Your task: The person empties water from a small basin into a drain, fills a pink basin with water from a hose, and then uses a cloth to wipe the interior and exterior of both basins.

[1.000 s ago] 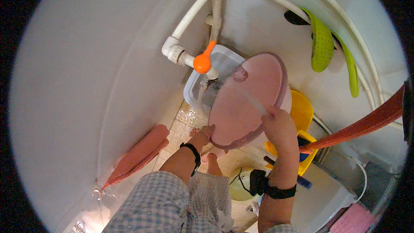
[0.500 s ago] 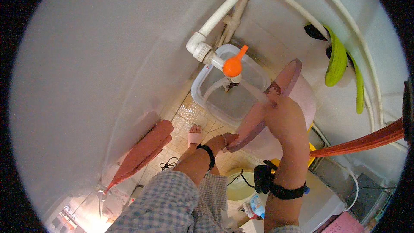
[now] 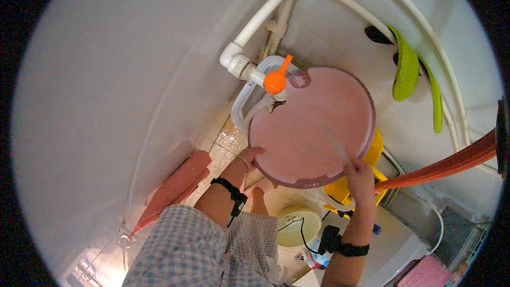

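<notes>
A round pink basin (image 3: pixel 303 149) is just right of centre, its inside facing up. The left hand (image 3: pixel 249 157) grasps its rim at eight o'clock. The right hand (image 3: pixel 360 174) is at the rim near half past four, fingers bent; whether they grip it, I cannot tell. A pale streak, too blurred to identify, reaches those fingers.

A white pipe (image 3: pixel 261 19) leads to an orange-handled tap (image 3: pixel 275 81) at the basin's ten o'clock, and a clear tub (image 3: pixel 240 100) shows behind. The floor (image 3: pixel 228 135) is beige tile, glistening in patches. A grey wall (image 3: pixel 106 74) fills nine o'clock; red cloth (image 3: pixel 172 188) hangs at eight. Green slippers (image 3: pixel 405 77) hang at two; a pale yellow bucket (image 3: pixel 289 240) stands at five.
</notes>
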`<act>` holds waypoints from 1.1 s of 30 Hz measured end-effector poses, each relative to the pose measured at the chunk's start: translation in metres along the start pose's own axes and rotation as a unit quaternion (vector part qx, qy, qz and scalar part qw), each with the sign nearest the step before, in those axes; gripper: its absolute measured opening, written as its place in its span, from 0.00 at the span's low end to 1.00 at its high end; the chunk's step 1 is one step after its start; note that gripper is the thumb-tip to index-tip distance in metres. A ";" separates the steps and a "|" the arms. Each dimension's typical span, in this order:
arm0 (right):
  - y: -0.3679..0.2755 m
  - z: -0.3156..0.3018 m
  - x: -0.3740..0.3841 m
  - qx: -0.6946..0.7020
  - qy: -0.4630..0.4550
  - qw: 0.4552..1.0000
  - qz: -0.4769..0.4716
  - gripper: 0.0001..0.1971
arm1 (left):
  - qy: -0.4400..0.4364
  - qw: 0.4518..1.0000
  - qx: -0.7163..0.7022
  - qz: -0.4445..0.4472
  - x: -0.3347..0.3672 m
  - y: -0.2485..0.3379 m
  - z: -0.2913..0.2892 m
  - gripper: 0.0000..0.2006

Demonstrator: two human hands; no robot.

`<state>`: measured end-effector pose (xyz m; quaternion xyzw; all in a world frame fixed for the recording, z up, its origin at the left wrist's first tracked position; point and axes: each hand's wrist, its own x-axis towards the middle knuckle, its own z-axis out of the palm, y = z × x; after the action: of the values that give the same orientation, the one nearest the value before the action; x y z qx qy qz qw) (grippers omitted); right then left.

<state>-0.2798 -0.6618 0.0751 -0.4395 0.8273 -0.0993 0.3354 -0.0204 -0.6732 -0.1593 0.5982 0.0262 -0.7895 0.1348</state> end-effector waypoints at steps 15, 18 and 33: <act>0.043 0.074 0.007 0.167 -0.112 0.978 0.059 0.17 | 0.096 0.951 -0.068 0.287 0.076 -0.010 -0.021 0.26; 0.071 0.074 -0.004 0.080 -0.081 0.993 0.006 0.17 | 0.228 0.922 0.119 0.288 0.054 0.002 0.004 0.30; 0.122 0.048 -0.113 0.310 -0.034 0.933 0.179 0.18 | -0.012 0.472 0.825 0.309 0.024 -0.071 0.126 0.33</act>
<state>-0.2853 -0.4939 0.0354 -0.1616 0.8086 -0.2744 0.4947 -0.1621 -0.6345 -0.1546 0.3921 -0.8259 -0.3601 -0.1857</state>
